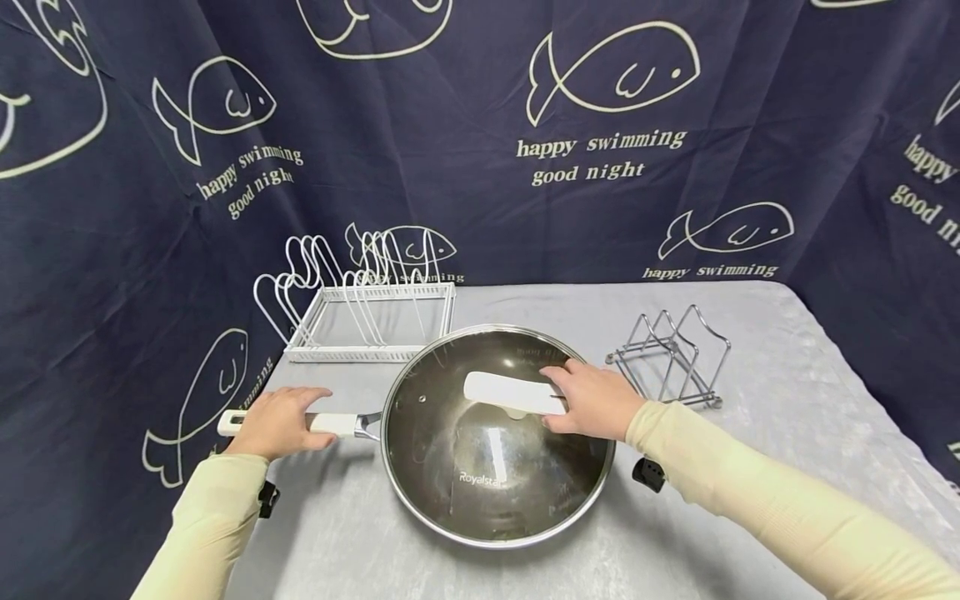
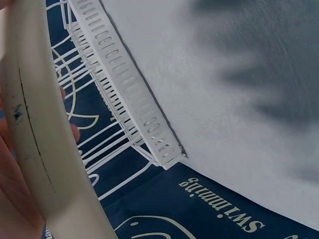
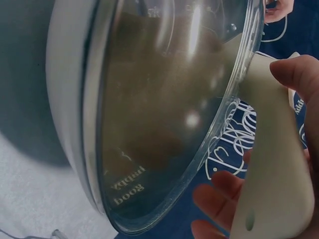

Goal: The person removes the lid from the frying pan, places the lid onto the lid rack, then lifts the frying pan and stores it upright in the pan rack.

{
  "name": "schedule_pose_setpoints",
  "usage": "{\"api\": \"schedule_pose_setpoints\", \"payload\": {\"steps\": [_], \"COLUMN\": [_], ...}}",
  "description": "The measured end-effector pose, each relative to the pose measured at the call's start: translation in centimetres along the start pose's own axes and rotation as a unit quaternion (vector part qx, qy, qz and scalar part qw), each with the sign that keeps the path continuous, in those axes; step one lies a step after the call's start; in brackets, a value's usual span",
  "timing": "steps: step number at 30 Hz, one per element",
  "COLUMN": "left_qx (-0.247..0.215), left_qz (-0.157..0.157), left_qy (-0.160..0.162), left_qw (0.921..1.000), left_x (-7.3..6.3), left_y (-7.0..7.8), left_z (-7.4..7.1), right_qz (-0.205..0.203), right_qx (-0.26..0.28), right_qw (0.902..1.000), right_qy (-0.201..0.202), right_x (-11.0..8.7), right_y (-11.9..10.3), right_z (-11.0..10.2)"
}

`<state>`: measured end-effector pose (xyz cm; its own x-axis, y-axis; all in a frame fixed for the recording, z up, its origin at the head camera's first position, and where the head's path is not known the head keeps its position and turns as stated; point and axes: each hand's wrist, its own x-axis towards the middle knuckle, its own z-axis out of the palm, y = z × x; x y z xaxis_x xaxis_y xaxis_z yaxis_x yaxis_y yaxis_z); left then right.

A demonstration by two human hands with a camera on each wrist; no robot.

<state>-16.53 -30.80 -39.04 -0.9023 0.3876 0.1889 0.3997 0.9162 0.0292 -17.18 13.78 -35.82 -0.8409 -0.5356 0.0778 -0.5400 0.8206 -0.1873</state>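
Note:
A frying pan with a long white handle (image 1: 335, 424) sits on the table, its pale outer wall (image 3: 65, 94) showing in the right wrist view. Covering it is a glass lid (image 1: 495, 500) lettered "Royalstar", with a flat white lid handle (image 1: 506, 392). My left hand (image 1: 277, 421) lies over the pan's handle, thumb and index finger spread to either side; in the left wrist view the pale handle (image 2: 40, 129) hides much of that hand. Around the right end of the lid handle is my right hand (image 1: 596, 400), thumb on one side, loosely spread fingers (image 3: 219, 199) on the other.
A white wire rack (image 1: 360, 354) with upright loops stands behind the left hand. Right of the pan is a smaller metal wire rack (image 1: 678, 358). The grey-white table (image 1: 810, 400) meets a dark blue fish-print curtain (image 1: 480, 167) at the back and left.

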Motion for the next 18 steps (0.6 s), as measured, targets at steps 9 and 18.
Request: {"api": "schedule_pose_setpoints", "payload": {"steps": [9, 18], "left_qx": [0.006, 0.022], "left_qz": [-0.004, -0.026], "left_qy": [-0.010, -0.066], "left_qw": [0.9999, 0.9972], "left_x": [-0.2, 0.1], "left_y": [-0.6, -0.5], "left_z": [0.9, 0.8], "right_qz": [-0.010, -0.015], "right_qx": [-0.052, -0.089], "right_qw": [0.9985, 0.9959], "right_qy": [-0.015, 0.009], "right_x": [0.0, 0.0], "right_y": [0.0, -0.3], "right_z": [0.6, 1.1]}}
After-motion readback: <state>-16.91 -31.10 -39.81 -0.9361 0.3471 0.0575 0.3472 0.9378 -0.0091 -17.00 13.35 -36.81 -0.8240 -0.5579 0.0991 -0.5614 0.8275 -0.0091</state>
